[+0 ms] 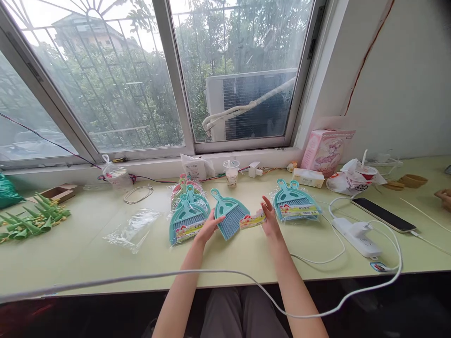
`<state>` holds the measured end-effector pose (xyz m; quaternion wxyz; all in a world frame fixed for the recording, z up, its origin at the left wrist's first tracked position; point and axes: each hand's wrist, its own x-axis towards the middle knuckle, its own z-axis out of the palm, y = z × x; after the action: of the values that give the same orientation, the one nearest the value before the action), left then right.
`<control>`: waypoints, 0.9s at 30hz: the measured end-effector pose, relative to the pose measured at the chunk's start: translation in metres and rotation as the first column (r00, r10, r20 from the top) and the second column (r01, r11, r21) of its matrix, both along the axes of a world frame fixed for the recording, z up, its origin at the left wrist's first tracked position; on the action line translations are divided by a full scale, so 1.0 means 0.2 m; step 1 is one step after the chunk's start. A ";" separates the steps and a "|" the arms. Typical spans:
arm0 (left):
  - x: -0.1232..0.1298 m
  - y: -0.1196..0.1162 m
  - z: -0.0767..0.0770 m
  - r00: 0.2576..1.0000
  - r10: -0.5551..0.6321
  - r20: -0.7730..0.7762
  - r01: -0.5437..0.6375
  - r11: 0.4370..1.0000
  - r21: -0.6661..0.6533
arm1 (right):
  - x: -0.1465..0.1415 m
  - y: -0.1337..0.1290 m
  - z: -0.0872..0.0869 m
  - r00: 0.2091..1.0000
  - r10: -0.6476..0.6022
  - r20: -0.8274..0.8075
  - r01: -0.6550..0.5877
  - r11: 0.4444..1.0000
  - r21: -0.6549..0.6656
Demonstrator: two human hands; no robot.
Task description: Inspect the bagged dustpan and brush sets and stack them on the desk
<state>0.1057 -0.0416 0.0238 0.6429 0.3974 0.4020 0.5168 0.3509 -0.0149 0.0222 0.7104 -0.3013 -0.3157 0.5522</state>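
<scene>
The left hand point(210, 227) is closed on the near left edge of a teal dustpan-and-brush set point(230, 213), its thumb over the front. The right hand point(269, 219) pinches the right end of a printed card point(252, 220), whose other end is at the bristles. On the bench point(232, 257), wrapped sets point(188, 219) lie just left of the left hand, and another wrapped pile point(295, 202) just right of the right.

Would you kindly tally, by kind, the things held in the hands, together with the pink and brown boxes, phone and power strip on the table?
Dustpan-and-brush set, in the left hand: 1
Printed card, in the right hand: 1
Boxes, pink box and open brown box: 2
Phone: 1
Power strip: 1
Total: 6
</scene>
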 end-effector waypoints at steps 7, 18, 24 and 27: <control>0.05 0.00 -0.03 0.994 -0.096 0.048 0.096 0.995 0.013 | -0.16 -0.04 0.03 0.779 -0.147 0.609 0.073 0.987 0.145; 0.05 -0.01 0.01 0.992 -0.086 0.097 0.084 0.996 0.025 | -0.15 -0.04 -0.01 0.436 -0.398 0.807 0.249 0.915 0.316; 0.08 -0.02 0.01 0.995 -0.101 -0.019 0.102 0.991 0.081 | -0.17 -0.05 -0.02 0.359 -0.350 0.865 0.224 0.932 0.284; 0.09 -0.02 0.02 1.000 -0.028 0.008 0.028 0.996 0.080 | -0.18 -0.06 -0.01 0.316 -0.411 0.855 0.262 0.904 0.338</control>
<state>0.1228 -0.0463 0.0269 0.6355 0.4261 0.3726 0.5251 0.3142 -0.0262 0.0206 0.5372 -0.5625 -0.6184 0.1121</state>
